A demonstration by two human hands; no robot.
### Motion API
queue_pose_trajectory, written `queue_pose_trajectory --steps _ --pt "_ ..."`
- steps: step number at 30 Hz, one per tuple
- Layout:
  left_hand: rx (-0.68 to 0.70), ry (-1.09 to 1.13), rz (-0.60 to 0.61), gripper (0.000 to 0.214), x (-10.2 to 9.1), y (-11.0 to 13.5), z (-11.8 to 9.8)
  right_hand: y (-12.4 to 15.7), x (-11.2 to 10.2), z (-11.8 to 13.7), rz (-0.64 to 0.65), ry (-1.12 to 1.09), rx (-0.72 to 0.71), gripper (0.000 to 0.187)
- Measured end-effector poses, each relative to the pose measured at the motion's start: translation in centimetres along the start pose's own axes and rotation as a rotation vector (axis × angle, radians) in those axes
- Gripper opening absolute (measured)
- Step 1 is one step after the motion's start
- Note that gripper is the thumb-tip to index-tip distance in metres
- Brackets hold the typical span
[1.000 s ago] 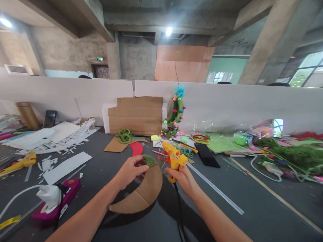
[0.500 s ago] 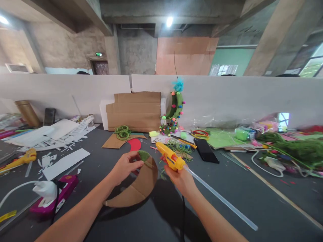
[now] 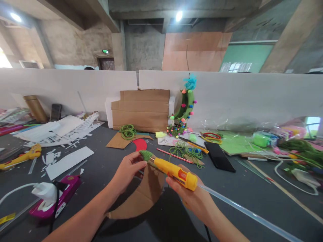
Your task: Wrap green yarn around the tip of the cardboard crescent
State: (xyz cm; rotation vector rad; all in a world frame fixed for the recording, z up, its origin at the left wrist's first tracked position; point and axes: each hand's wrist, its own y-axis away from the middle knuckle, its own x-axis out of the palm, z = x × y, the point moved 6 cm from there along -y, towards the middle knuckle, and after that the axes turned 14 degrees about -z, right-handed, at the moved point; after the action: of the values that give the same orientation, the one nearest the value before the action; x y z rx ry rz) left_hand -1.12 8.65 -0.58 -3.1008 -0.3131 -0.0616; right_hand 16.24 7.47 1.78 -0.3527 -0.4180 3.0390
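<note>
My left hand (image 3: 127, 171) is closed on the upper tip of a brown cardboard crescent (image 3: 145, 196), whose tip is wrapped in green yarn (image 3: 145, 155). My right hand (image 3: 194, 200) grips a yellow glue gun (image 3: 175, 171). Its nozzle points left and touches the green-wrapped tip. A long clear glue stick (image 3: 242, 210) trails from the gun's back toward the lower right. The crescent's lower end rests on the dark table (image 3: 101, 164).
A finished green crescent with pompoms (image 3: 185, 107) leans on the white partition beside cardboard sheets (image 3: 142, 109). Green yarn (image 3: 127, 131), a red disc (image 3: 140, 144), a black phone (image 3: 219, 156), white foam scraps (image 3: 68, 161), a magenta tool (image 3: 59, 198) and another yellow glue gun (image 3: 21, 157) lie about.
My right hand has tipped the glue gun down and swung its nozzle left onto the green-wrapped tip. The left hand still holds the crescent, now raised a little.
</note>
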Motion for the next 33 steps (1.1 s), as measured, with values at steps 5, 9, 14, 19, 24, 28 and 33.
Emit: queue_pose_trajectory --steps 5,9,14,19,24,28,33 --pt "-0.049 -0.013 -0.007 0.016 0.0 -0.2 0.2 -1.0 0.1 0.2 0.025 0.084 -0.07 0.02" --pt "-0.103 -0.006 -0.02 0.019 0.1 -0.5 0.8 -0.8 -1.0 -0.5 -0.035 0.273 -0.206 0.019" --pt "-0.141 -0.013 -0.051 0.014 0.1 -0.9 1.6 -0.6 -0.9 -2.1 0.081 0.404 -0.319 0.01" --pt "-0.125 -0.081 -0.067 0.011 0.2 -0.9 1.5 -0.5 -0.7 -2.6 0.042 0.438 -0.396 0.013" --pt "-0.128 -0.11 -0.042 0.011 0.5 -0.7 1.5 -0.5 -0.6 -2.0 0.028 0.409 -0.402 0.016" --pt "-0.135 -0.102 -0.058 0.012 0.5 -0.7 1.6 -0.8 -0.3 -1.9 0.038 0.416 -0.354 0.017" --pt "-0.132 -0.083 -0.079 0.012 0.4 -0.7 1.7 -0.8 -0.5 -1.8 0.046 0.407 -0.323 0.014"
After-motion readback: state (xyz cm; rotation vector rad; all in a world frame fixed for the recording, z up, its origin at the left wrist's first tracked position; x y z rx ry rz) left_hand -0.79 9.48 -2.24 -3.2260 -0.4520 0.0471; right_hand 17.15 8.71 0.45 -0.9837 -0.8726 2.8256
